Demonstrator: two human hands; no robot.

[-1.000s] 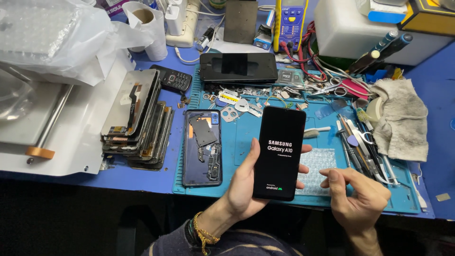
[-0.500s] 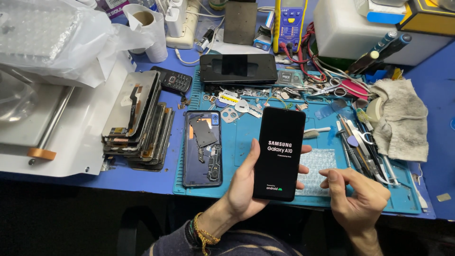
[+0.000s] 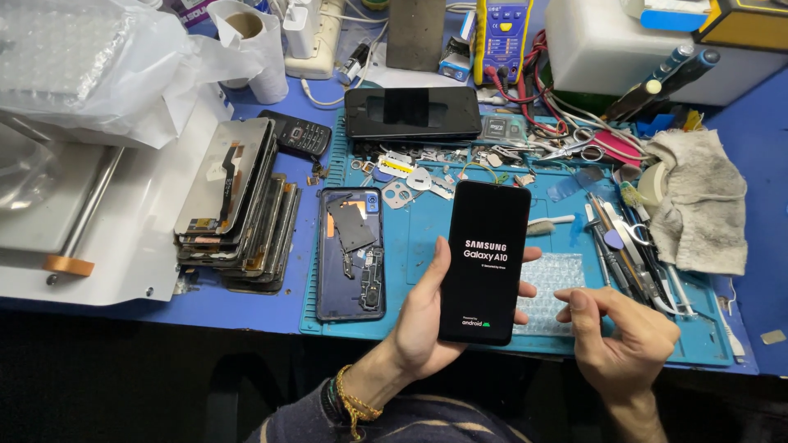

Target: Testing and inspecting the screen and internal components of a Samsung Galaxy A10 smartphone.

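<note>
Black and glossy, the smartphone (image 3: 484, 262) stands upright in the left hand (image 3: 427, 316), above the near edge of the teal work mat (image 3: 427, 226). This hand is closed around it: the thumb presses the left edge, the fingertips show at the right edge, and the screen is lit with a start-up picture. The right hand (image 3: 624, 336) holds nothing; its fingers are half curled and it hovers just beside the phone, over a small piece of bubble wrap (image 3: 554, 287).

I think the grip is only on the edges, so the phone could slip and fall on the mat or off the near side of the table (image 3: 246, 308) if the hold gets loose.

Left of the hand lies an opened phone body (image 3: 351, 254), its inner parts showing. Further left is a stack of old screen panels (image 3: 238, 205). Behind, loose screws, small metal parts and tweezers (image 3: 574, 152) are scattered, and a dark tablet (image 3: 413, 112) lies across the far end of the mat. On the right, hand tools (image 3: 624, 246) and a dirty rag (image 3: 698, 205) crowd the space, so there is little free room to put the phone down
</note>
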